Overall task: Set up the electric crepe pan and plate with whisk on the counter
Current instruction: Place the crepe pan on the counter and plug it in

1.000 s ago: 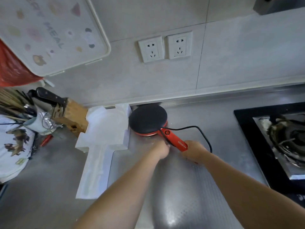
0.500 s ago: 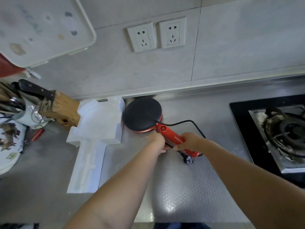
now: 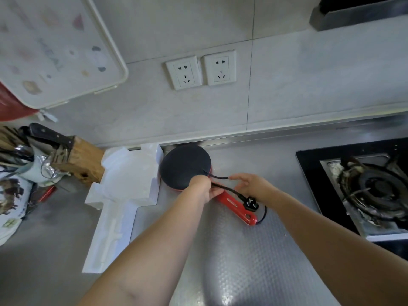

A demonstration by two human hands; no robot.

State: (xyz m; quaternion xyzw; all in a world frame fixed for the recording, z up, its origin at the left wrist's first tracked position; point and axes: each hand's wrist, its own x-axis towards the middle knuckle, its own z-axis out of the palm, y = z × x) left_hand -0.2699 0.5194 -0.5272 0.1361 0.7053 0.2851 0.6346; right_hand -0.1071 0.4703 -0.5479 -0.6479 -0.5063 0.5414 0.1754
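I stand in a home kitchen; a gas hob point(image 3: 373, 191) sits in my steel counter point(image 3: 238, 261); a knife block point(image 3: 77, 160) nearby; tiled wall sockets point(image 3: 201, 70) above.

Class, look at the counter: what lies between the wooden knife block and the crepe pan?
In the head view, a white foam packing tray lies between knife block and crepe pan.

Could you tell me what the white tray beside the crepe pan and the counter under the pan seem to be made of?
The white tray looks like moulded foam packaging: matte, thick-walled, with shaped recesses. The counter looks like embossed stainless steel or a metallic liner: silvery, with a dimpled pattern and a bright glare patch.
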